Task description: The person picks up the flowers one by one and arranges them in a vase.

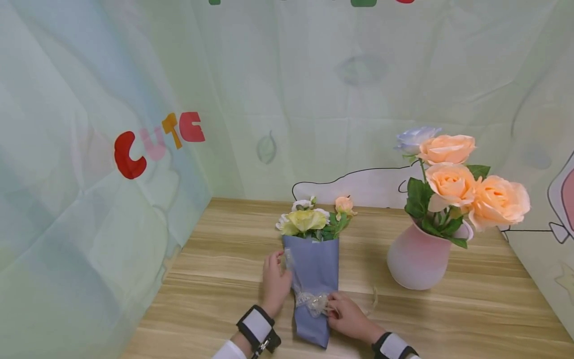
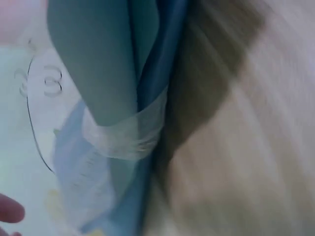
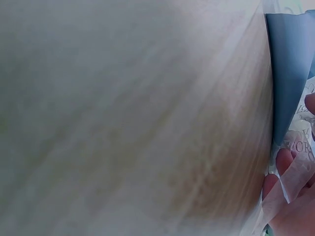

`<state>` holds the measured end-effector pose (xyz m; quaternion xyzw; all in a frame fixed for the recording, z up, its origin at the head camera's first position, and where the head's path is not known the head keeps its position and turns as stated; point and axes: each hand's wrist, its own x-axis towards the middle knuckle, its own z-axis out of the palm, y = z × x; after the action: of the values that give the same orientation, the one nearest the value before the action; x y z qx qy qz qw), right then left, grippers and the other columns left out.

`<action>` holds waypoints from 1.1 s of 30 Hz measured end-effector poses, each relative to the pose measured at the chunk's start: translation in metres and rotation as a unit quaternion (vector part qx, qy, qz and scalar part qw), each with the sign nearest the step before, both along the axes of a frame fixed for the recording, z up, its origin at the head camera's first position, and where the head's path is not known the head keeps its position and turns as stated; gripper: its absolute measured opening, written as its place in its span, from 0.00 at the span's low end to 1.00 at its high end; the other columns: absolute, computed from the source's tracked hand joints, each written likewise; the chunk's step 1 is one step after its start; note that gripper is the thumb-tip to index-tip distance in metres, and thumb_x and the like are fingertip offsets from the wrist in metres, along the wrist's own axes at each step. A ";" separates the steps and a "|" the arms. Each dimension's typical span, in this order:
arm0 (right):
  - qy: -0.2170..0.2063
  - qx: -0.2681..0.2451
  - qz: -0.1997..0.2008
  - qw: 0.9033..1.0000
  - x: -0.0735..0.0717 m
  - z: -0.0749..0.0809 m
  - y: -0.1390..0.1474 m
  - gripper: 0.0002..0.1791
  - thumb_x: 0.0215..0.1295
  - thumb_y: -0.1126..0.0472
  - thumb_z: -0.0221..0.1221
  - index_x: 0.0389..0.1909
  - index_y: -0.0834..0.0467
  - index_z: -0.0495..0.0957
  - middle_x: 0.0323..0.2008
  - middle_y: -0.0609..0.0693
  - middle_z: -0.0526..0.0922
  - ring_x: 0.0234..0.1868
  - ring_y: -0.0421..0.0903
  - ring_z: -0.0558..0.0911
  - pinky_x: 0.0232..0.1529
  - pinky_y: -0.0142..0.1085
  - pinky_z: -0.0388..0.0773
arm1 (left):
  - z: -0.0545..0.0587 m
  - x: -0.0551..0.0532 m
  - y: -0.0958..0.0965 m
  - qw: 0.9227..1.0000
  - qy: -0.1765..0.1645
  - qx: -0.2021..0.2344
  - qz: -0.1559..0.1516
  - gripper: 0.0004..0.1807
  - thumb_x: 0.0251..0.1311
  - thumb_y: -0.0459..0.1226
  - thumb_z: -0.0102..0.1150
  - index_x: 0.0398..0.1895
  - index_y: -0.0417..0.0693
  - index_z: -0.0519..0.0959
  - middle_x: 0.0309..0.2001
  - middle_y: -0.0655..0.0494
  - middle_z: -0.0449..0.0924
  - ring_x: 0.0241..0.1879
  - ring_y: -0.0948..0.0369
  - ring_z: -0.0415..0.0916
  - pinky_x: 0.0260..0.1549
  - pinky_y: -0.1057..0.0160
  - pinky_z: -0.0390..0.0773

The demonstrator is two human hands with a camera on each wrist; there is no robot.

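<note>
Probably light and crushable, the bouquet (image 1: 316,264) points toward the tabletop's (image 1: 215,259) back edge — we'd grip low; right hand (image 1: 350,315) pinches ribbon (image 1: 306,298), left hand (image 1: 275,282) relaxed.

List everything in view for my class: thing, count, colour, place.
Wrapper: one, blue, centre
Ribbon: one, cream, around wrapper
Flowers: several, yellow, white, peach, in wrapper
Vase: one, pink and white, right
Roses: four, three peach, one bluish, in vase
Table: one, brown, below
Backdrop: count unclear, pale green, behind
Letters: several, multicoloured, on backdrop
Wristbands: two, black and white, on wrists
Left sleeve: one, white, forearm
Left hand: one, bare, beside wrapper
Right hand: one, bare, on ribbon
</note>
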<state>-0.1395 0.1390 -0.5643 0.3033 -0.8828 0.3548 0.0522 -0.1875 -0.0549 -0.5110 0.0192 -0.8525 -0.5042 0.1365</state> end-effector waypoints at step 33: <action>-0.104 0.005 -0.026 0.994 -0.002 0.003 0.000 0.22 0.44 0.65 0.60 0.44 0.60 0.72 0.39 0.47 0.76 0.41 0.42 0.73 0.41 0.34 0.72 | -0.016 0.023 0.013 0.903 0.006 -0.360 -0.232 0.05 0.48 0.32 0.52 0.29 0.47 0.78 0.27 0.56 0.77 0.29 0.59 0.74 0.29 0.64 0.72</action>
<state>-0.1419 0.1394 -0.5611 0.2416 -0.8929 0.3786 -0.0320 -0.1643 -0.0417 -0.5270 -0.2326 -0.9556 -0.1800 0.0186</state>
